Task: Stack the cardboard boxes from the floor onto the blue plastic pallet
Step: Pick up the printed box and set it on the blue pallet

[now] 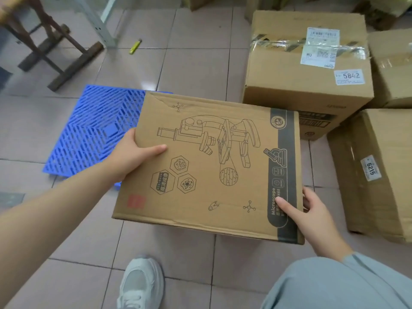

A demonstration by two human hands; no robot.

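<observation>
I hold a flat cardboard box (211,161) printed with a microscope drawing, above the tiled floor. My left hand (131,152) grips its left edge, thumb on top. My right hand (310,215) grips its near right corner, thumb on the dark printed band. The blue plastic pallet (98,130) lies on the floor to the left, its right part hidden under the held box. A large taped box (305,70) labelled 5842 stands behind on the right. Another box (374,172) labelled 6215 lies at the right edge.
A wooden stool (44,41) stands at the back left beside a metal shelf post (98,23). A yellow marker (135,46) lies on the tiles. More boxes (392,68) sit at the far right. My white shoe (140,284) and trouser leg (334,286) are below.
</observation>
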